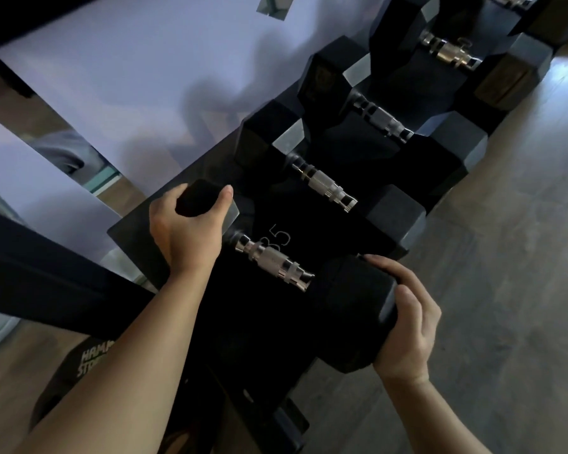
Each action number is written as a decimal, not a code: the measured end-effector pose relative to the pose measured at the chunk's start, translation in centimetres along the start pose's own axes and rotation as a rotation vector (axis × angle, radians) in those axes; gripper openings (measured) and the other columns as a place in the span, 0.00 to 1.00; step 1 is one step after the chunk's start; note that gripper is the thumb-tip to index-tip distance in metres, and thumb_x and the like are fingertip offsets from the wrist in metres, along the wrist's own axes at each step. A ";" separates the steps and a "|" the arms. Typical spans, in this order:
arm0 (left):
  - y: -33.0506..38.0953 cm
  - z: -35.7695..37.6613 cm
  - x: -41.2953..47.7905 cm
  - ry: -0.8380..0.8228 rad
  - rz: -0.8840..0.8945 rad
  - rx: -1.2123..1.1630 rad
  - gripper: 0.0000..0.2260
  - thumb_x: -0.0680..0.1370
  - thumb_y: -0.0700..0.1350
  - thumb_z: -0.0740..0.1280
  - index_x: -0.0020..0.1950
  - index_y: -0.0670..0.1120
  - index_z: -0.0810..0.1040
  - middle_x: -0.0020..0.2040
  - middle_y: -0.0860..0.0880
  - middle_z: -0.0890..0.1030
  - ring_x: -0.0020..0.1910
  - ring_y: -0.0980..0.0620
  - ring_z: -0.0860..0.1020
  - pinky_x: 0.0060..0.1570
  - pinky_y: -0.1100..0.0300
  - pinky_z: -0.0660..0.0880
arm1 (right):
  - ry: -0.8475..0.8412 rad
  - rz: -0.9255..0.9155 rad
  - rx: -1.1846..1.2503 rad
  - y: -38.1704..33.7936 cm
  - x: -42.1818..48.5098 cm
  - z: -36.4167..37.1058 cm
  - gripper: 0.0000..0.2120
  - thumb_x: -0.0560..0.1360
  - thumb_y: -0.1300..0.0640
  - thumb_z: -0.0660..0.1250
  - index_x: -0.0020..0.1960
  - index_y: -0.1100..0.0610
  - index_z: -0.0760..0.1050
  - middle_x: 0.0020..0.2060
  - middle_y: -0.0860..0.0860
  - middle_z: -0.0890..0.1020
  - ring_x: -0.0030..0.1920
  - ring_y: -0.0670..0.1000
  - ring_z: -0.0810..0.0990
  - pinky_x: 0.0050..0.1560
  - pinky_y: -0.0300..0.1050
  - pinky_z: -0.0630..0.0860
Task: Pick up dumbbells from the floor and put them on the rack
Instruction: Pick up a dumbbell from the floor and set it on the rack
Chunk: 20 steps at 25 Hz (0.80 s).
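A black hex dumbbell [273, 263] with a chrome handle lies across the black rack [243, 339] at its near end, over a slot marked 35. My left hand [186, 231] grips its far head from above. My right hand [404, 326] wraps around its near head from the right side. Both hands hold the heads, not the handle. Beyond it, several more black hex dumbbells [323, 185] sit side by side on the rack, running toward the upper right.
A pale wall [128, 77] with mirror strips stands behind the rack. A dark horizontal bar [46, 276] crosses at the left. Grey floor [505, 257] lies to the right of the rack. A rack label reading "HAMM STR" [94, 362] shows at lower left.
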<state>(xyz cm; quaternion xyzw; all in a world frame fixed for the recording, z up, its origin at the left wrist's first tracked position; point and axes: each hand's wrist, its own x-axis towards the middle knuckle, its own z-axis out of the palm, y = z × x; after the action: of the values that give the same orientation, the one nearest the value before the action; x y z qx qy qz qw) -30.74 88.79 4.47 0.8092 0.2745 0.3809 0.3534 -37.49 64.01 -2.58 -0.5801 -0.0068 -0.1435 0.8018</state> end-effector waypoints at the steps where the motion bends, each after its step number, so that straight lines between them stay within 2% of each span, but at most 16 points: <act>1: -0.1 -0.1 0.5 -0.003 -0.003 -0.022 0.26 0.60 0.68 0.74 0.50 0.53 0.80 0.54 0.50 0.80 0.48 0.56 0.78 0.36 0.81 0.68 | -0.007 -0.035 0.007 0.2 0.1 0.6 0.22 0.74 0.54 0.54 0.55 0.66 0.79 0.50 0.60 0.83 0.52 0.55 0.81 0.52 0.44 0.76; 5: 0.0 -0.4 3.8 -0.064 0.026 -0.005 0.28 0.61 0.67 0.75 0.54 0.52 0.80 0.55 0.49 0.80 0.52 0.53 0.79 0.39 0.76 0.71 | 0.007 -0.075 -0.011 1.9 -0.3 3.5 0.19 0.75 0.54 0.55 0.55 0.66 0.77 0.51 0.57 0.82 0.55 0.54 0.81 0.55 0.46 0.75; 9: -1.1 -0.7 4.7 -0.084 0.169 0.042 0.28 0.64 0.62 0.77 0.58 0.49 0.80 0.56 0.51 0.78 0.53 0.55 0.77 0.44 0.79 0.68 | 0.051 -0.145 -0.016 5.2 -3.4 5.7 0.16 0.77 0.53 0.56 0.55 0.63 0.75 0.55 0.55 0.80 0.58 0.57 0.79 0.58 0.50 0.75; 13: -1.4 -1.0 4.9 -0.118 0.208 0.057 0.26 0.65 0.60 0.78 0.57 0.49 0.80 0.55 0.51 0.78 0.53 0.57 0.76 0.47 0.76 0.70 | 0.046 -0.111 -0.066 6.4 -4.7 5.9 0.15 0.76 0.53 0.56 0.56 0.61 0.73 0.57 0.57 0.79 0.60 0.57 0.78 0.59 0.55 0.74; 16: -1.1 -1.0 4.6 -0.118 0.223 0.083 0.26 0.66 0.59 0.78 0.59 0.49 0.79 0.56 0.50 0.77 0.52 0.58 0.73 0.47 0.77 0.69 | 0.018 -0.020 -0.133 5.3 -4.3 5.6 0.12 0.73 0.52 0.60 0.55 0.54 0.74 0.56 0.53 0.79 0.59 0.55 0.77 0.59 0.55 0.74; 19: -1.0 -1.2 4.7 -0.133 0.203 0.103 0.28 0.66 0.60 0.77 0.60 0.48 0.78 0.58 0.49 0.77 0.53 0.56 0.74 0.52 0.67 0.73 | -0.080 0.152 -0.264 3.4 -2.3 5.3 0.10 0.71 0.45 0.62 0.50 0.44 0.74 0.51 0.43 0.78 0.56 0.48 0.75 0.58 0.52 0.73; 20: -0.9 -1.3 4.5 -0.132 0.198 0.108 0.28 0.66 0.61 0.77 0.60 0.48 0.78 0.57 0.49 0.77 0.53 0.57 0.74 0.51 0.68 0.73 | -0.128 0.223 -0.310 2.9 -1.4 5.3 0.11 0.70 0.42 0.62 0.51 0.42 0.74 0.52 0.42 0.77 0.56 0.46 0.74 0.58 0.50 0.73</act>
<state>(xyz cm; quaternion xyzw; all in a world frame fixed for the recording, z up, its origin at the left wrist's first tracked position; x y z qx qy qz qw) -29.42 93.07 6.27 0.8734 0.1896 0.3445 0.2872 -37.31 70.09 -3.75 -0.7017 0.0286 -0.0159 0.7117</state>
